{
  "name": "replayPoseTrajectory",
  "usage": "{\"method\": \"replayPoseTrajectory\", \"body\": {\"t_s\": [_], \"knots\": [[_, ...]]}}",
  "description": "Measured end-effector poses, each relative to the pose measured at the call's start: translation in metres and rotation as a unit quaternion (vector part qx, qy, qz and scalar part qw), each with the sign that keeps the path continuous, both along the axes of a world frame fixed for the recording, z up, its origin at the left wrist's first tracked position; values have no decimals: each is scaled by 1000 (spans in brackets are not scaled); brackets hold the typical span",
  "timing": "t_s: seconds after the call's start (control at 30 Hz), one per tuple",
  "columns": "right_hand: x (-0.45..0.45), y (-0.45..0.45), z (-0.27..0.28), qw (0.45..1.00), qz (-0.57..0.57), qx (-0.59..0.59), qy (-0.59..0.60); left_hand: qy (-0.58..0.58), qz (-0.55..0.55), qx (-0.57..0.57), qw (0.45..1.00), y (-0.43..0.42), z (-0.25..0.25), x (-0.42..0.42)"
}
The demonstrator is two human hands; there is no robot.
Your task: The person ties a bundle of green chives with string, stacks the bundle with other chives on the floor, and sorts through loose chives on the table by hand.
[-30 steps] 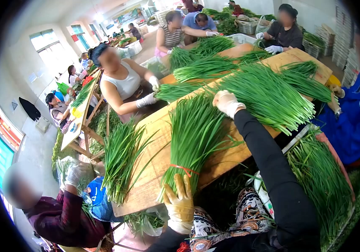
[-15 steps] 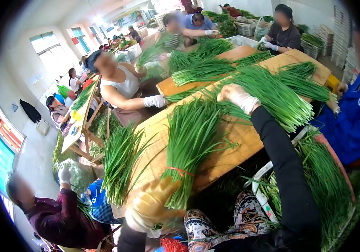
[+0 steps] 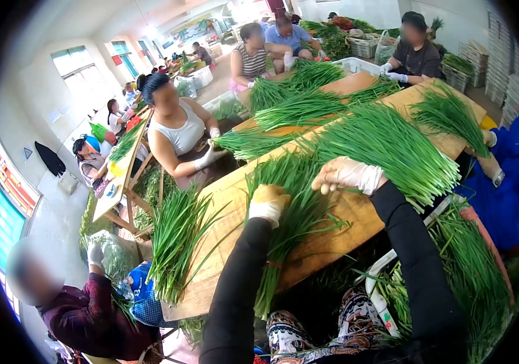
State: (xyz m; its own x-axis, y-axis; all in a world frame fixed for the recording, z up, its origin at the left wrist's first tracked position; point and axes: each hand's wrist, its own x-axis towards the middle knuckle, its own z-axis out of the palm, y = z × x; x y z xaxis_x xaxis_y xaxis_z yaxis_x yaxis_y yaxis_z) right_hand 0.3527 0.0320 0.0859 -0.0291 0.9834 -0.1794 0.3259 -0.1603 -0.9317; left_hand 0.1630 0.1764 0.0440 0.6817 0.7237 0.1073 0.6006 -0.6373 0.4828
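Note:
A bundle of long green stalks point(image 3: 296, 224) lies across the near side of the wooden table, with a red band low around it. My left hand point(image 3: 270, 203), in a yellowed glove, rests on the bundle's upper part, its fingers curled; whether it grips any stalks is hidden. Just right of the bundle's leafy end, my right hand point(image 3: 345, 176) hovers in a pale glove, fingers partly bent and apart, holding nothing visible. Beyond it lies a large pile of stalks point(image 3: 393, 151), pale ends toward the right.
Another bunch point(image 3: 177, 242) lies on the table's left part. A basket of stalks point(image 3: 468, 273) stands at the lower right. Co-workers sit around: a person in a white top point(image 3: 180, 127) across, one in blue point(image 3: 517, 176) at right, one in dark red point(image 3: 93, 309) at lower left.
My left hand has moved from the bundle's banded lower end up onto its leafy part. My right hand has come slightly lower and nearer the bundle. The person across now has both hands together.

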Motion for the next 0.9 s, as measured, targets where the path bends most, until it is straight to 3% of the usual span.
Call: {"method": "replayPoseTrajectory", "body": {"t_s": [0.03, 0.1, 0.17, 0.2, 0.27, 0.33, 0.43, 0.57, 0.63, 0.67, 0.7, 0.77, 0.8, 0.83, 0.9], "knots": [[2, 5, -3, 1000, 2, 0, 0, -11, -4, -44, 999, 0, 2, 1], [5, 15, -10, 992, -114, 56, -22, -10, 18, -82, 996, 4, -2, 3], [5, 22, -15, 985, -138, 93, 48, -100, 54, -174, 978, 16, -18, 4], [6, 29, -20, 976, -180, 123, 22, -111, 64, -239, 963, -1, 8, 0], [4, 42, -28, 952, -241, 189, -3, -140, 65, -277, 948, 4, 5, -2], [0, 54, -35, 946, -249, 207, 24, -189, 60, -345, 917, 13, -6, -2], [-9, 61, -35, 943, -247, 220, 36, -172, 58, -372, 910, 19, -9, -3], [-24, 59, -22, 942, -295, 151, 50, -177, 55, -361, 914, 14, -3, -5], [-34, 57, -16, 937, -291, 104, 159, -210, 33, -377, 901, 17, -11, -6], [-33, 66, -30, 949, -226, 114, 187, -210, 34, -381, 900, 17, -15, -5], [-36, 69, -29, 962, -224, 81, 135, -221, 33, -369, 902, 14, -13, -3], [-31, 78, -56, 909, -305, 214, 184, -307, 29, -310, 899, 20, -23, -8], [-34, 77, -57, 886, -392, 203, 143, -300, 8, -268, 916, 18, -19, -19], [-40, 70, -57, 891, -396, 177, 135, -285, -21, -225, 931, 17, -14, -28], [-41, 58, -62, 857, -372, 348, 76, -232, -9, -144, 962, 21, -17, -77]]}}
